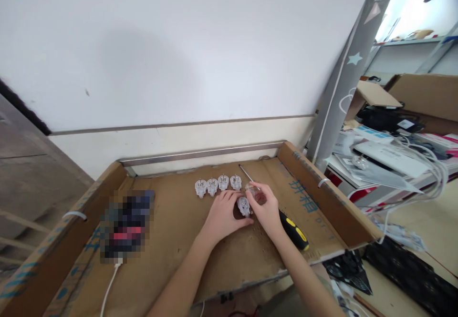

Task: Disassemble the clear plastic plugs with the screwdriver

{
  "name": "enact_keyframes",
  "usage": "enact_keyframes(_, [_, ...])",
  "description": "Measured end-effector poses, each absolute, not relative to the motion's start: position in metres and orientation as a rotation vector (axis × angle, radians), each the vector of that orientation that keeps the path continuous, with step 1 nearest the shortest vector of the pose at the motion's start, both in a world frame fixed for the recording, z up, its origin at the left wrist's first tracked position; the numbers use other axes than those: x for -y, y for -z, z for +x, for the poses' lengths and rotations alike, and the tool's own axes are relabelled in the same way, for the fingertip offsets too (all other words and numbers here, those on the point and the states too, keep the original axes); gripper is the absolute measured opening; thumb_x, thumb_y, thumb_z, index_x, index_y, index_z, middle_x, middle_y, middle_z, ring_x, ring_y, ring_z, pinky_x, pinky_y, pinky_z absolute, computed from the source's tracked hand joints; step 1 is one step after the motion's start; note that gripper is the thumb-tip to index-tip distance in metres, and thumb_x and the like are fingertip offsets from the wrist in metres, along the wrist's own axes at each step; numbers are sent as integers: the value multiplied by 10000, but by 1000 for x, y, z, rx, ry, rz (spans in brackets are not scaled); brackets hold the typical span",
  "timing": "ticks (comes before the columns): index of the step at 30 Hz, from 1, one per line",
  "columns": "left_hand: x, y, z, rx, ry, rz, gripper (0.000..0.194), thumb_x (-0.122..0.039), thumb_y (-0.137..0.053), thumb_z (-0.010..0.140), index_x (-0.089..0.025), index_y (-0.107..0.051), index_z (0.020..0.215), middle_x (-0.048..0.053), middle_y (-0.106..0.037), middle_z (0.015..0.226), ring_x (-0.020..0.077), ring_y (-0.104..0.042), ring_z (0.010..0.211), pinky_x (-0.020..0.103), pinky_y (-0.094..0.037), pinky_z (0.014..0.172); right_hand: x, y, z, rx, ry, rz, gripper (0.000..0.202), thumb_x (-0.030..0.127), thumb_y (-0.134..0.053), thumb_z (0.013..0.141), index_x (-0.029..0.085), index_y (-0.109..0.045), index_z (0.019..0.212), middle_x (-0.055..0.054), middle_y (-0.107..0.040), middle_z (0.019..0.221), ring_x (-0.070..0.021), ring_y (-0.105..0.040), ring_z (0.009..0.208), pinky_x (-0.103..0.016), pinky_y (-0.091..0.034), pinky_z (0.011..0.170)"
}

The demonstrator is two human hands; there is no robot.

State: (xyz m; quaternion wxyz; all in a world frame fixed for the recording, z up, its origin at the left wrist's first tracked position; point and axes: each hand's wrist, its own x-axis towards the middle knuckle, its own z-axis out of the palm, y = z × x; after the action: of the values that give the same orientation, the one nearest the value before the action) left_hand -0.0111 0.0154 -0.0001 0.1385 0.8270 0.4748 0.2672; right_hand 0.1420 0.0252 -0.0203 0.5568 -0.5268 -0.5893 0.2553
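Note:
My left hand (222, 216) is closed around the side of a whitish plug (244, 206), thumb below it and fingers above. Just to its right, my right hand (265, 208) pinches a clear plastic piece (252, 190), partly hidden by the fingers; it looks like a plug cover. Several similar plugs (212, 186) stand in a row beyond my left hand, metal pins pointing up. A screwdriver with a black and yellow handle (296, 231) lies slantwise beneath my right hand, its shaft showing on the far side.
The work surface is a cardboard-lined tray (171, 226) with raised sides. A blurred-out device (129, 224) with a white cable (110, 286) lies at left. A white wall rises behind, and a grey pole (343, 83) stands right. Boxes and cables (436, 164) crowd a side table.

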Motion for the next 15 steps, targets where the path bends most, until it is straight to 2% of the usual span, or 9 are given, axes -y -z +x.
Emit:
enact_keyframes(3, [-15,-2,-11,-1393,-843,2376,636,-546,-684,671,-222,-497,1186,69,-556,1191,276,-470,1124,423,-381,960,-25,20,141,1407,-596,-1216,399,374,-541,791,179,-567,1139,-88,-570,1034,-101,-545,756,-264,-489,704])
enact_keyframes(5, [-16,-4,-12,-1425,-935,2348,506,-467,-619,772,-227,-483,1196,60,-569,1176,250,-484,1111,404,-390,952,-25,21,140,1417,-598,-1196,438,374,-530,803,164,-527,1187,-97,-572,1031,-107,-558,782,-268,-497,714])
enact_keyframes(8, [-18,-5,-13,-1454,-1034,2338,282,-307,-520,866,-237,-519,1139,36,-604,1117,214,-519,1061,379,-402,936,-25,22,139,1450,-595,-1166,392,377,-542,798,161,-558,1125,-99,-571,1025,-120,-565,826,-274,-502,731])
enact_keyframes(11, [-19,-3,-13,-1490,-1056,2345,212,-255,-513,866,-238,-560,1072,22,-632,1051,203,-549,998,360,-427,889,-25,21,139,1500,-595,-1144,307,370,-543,800,187,-618,1035,-85,-571,1003,-127,-562,867,-291,-500,781])
enact_keyframes(15, [-20,-2,-12,-1547,-1035,2354,161,-246,-534,851,-227,-597,998,12,-661,974,201,-574,929,348,-441,838,-23,20,138,1516,-598,-1130,298,366,-539,805,170,-614,1016,-79,-581,977,-125,-571,866,-298,-505,796])
